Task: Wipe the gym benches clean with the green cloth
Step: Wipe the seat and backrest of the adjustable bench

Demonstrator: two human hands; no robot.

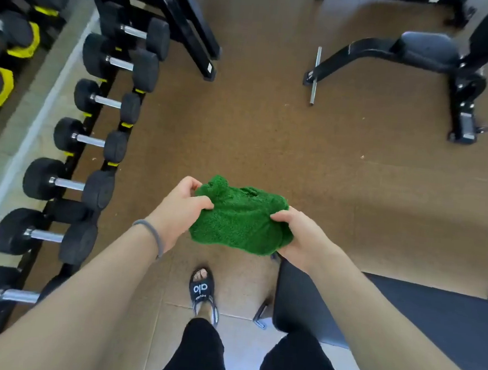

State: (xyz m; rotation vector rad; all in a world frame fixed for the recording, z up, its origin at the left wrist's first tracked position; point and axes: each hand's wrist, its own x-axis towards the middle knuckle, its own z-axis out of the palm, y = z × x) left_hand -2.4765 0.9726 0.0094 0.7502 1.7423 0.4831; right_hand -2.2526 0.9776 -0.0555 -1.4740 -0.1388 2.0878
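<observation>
My left hand (176,208) and right hand (300,236) each pinch one side of the green cloth (240,219), holding it bunched in the air above the floor, I think to fold a clean face. The nearest bench (431,316) waits just beside my right leg, untouched.

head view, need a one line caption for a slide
Both hands, left hand and right hand, grip a bunched green cloth above the floor, dumbbell rack left, gym bench ahead.
</observation>
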